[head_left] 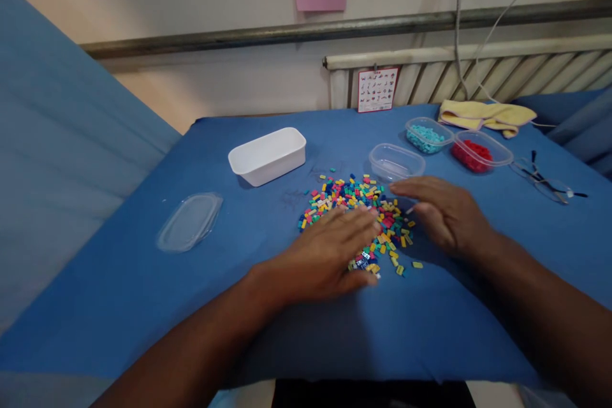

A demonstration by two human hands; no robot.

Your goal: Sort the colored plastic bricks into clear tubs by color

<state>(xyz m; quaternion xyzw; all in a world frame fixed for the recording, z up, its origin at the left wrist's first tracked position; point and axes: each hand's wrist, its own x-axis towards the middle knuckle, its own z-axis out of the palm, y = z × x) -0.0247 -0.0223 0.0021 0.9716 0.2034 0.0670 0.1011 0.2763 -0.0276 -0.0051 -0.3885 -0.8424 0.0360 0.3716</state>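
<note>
In the head view, we lay our left hand (pixel 335 245) palm down over the pile of small coloured pieces (pixel 351 190), fingers straight and pointing toward two o'clock, thumb spread; it is open and flat. Our right hand (pixel 440 210) curves at the pile's three o'clock side, fingers toward ten o'clock, with a gap between thumb and fingers, so it is open too; we cannot be sure whether a pale piece by its thumb touches it.

The pile lies loose on the blue cloth (pixel 124 306). From it, the white tub (pixel 280 171) stands at ten o'clock, and a clear tub (pixel 396 166) showing its bare floor at one. Beyond that, between one and two, another see-through box (pixel 445 135) holds turquoise pieces (pixel 423 134); at two, a third container (pixel 500 152) holds red pieces (pixel 473 154). Clear lids (pixel 190 222) lie at nine o'clock.
</note>
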